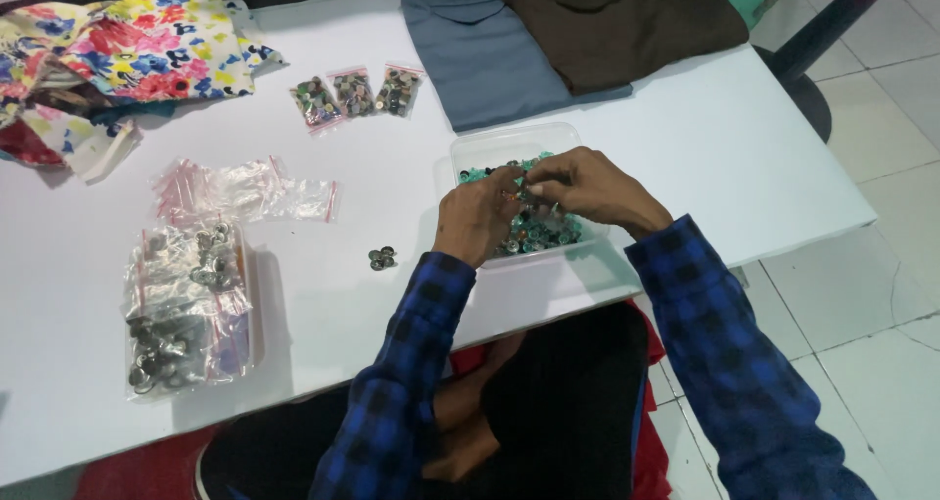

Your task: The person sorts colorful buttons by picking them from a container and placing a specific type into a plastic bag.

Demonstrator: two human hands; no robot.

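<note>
While both hands meet over the clear plastic tray [490, 149] of small buttons [537, 228] on the white counter [685, 147], the left hand [477, 218] and right hand [587, 187] pinch fingertips together on one tiny piece between them, close above the tray so drops fall back in. Filled bags [354, 95] lie sorted apart; empty bags [245, 189] wait nearby.

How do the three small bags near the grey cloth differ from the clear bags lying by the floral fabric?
The three small bags are filled with buttons; the clear bags look empty and flat. The three small bags lie side by side in a neat row; the clear bags sit in a loose, overlapping heap. The three small bags lie farther up the white table, the clear bags nearer the person. Both kinds are small, transparent and red-edged, and neither hand touches them.
</note>
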